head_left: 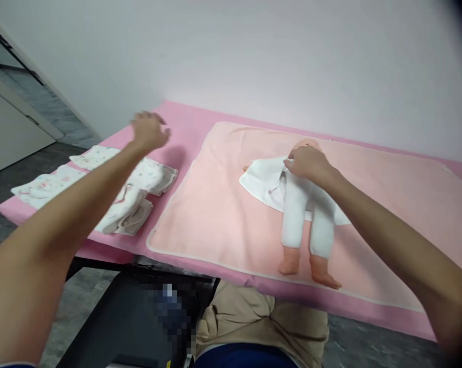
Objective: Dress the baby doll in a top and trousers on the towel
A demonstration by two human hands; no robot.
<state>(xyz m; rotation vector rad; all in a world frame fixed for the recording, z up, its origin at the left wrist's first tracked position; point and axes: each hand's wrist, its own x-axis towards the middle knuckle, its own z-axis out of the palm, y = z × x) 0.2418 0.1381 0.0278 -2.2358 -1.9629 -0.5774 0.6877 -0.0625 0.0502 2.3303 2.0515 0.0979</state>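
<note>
Treat doll (293,220) as light, likely soft-bodied; support under torso, with right hand (306,162) at 12 o'clock, grip unclear, and left hand (149,131) open at 10 o'clock.

- Doll (293,225): white-legged, on its back, right of centre.
- Shirt (259,179): white, spread around the doll.
- Clothes (154,176): white, printed, folded, left.

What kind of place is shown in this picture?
Probably a room for practising baby care: a doll in white clothes lies on a pale pink mat, and small printed garments lie folded beside it on the pink-covered table.
</note>
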